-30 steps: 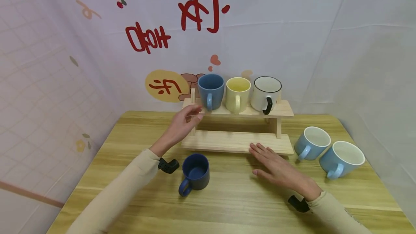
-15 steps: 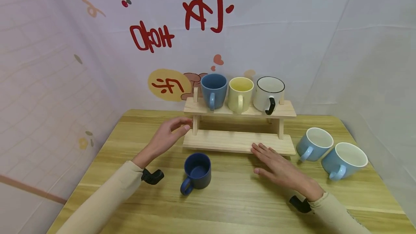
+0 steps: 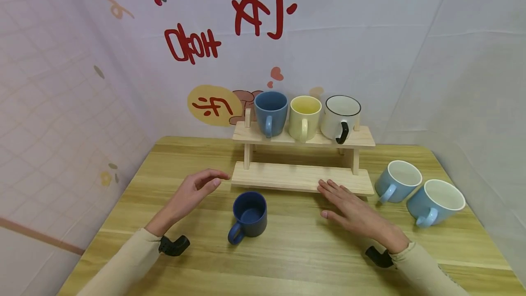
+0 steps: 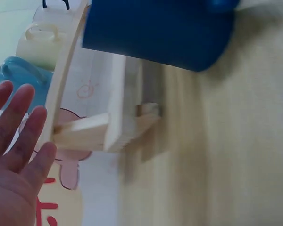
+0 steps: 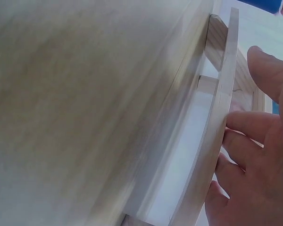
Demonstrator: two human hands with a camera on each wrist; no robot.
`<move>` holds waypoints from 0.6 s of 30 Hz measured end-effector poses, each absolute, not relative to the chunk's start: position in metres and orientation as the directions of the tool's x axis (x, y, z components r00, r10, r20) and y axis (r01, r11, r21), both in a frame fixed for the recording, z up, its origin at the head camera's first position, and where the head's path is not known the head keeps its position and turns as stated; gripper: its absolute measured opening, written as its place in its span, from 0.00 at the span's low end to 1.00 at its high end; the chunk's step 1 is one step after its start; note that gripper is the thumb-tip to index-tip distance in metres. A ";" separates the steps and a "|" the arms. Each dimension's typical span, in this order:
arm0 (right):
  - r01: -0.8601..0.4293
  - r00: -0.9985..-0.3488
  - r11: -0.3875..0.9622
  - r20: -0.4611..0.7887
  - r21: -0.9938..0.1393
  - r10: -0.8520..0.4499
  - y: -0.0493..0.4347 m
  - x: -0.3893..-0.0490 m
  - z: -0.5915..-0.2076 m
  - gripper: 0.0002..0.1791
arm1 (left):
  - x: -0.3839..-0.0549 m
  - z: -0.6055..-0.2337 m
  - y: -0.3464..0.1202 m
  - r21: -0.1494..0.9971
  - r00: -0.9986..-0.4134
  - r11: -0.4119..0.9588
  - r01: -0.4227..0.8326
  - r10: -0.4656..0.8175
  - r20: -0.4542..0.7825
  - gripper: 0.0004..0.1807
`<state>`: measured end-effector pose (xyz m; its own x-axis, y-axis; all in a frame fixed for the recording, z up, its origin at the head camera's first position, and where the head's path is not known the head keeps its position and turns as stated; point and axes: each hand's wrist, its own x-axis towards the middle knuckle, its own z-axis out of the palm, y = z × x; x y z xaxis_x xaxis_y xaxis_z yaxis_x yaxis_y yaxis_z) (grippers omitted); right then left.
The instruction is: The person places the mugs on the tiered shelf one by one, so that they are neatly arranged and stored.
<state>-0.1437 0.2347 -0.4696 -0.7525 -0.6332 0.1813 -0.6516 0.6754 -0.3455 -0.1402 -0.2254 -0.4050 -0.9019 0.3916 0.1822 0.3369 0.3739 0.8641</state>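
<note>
My left hand (image 3: 191, 195) hovers over the table with loosely bent fingers and holds nothing, just left of a dark blue mug (image 3: 251, 216) whose handle points toward the front left. My right hand (image 3: 353, 211) rests its fingertips against the front edge of the lower board of a two-tier wooden rack (image 3: 296, 177); the right wrist view shows those fingers touching the board edge. On the upper tier stand a blue mug (image 3: 271, 113), a pale yellow mug (image 3: 305, 118) and a white mug (image 3: 341, 118) with a black rim and handle, all upright with handles facing front.
Two light blue mugs, one nearer the rack (image 3: 398, 181) and one farther right (image 3: 435, 202), stand on the wooden table (image 3: 296, 259) right of the rack. A printed white cloth (image 3: 349, 49) hangs behind the table, and pale cloth also borders both sides.
My left hand has drawn back from beside the blue mug on the upper tier, moving down and left toward the dark blue mug. The right hand stays at the rack's lower board.
</note>
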 end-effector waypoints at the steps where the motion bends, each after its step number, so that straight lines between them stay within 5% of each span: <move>1: -0.652 -0.752 0.675 0.180 -0.346 -0.634 0.234 -0.144 -0.470 0.38 | -0.136 -0.408 -0.228 0.867 -0.905 0.376 0.328 0.387 0.176 0.16; 18: -0.643 -0.761 0.687 0.175 -0.339 -0.625 0.232 -0.142 -0.469 0.37 | -0.100 -0.451 -0.253 0.944 -0.880 0.278 0.179 0.474 0.027 0.18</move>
<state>-0.1421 0.2316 -0.4689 -0.7606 -0.6251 0.1752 -0.6427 0.6871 -0.3388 -0.1002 -0.2532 -0.4509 -0.8801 0.4740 0.0269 0.1787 0.2784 0.9437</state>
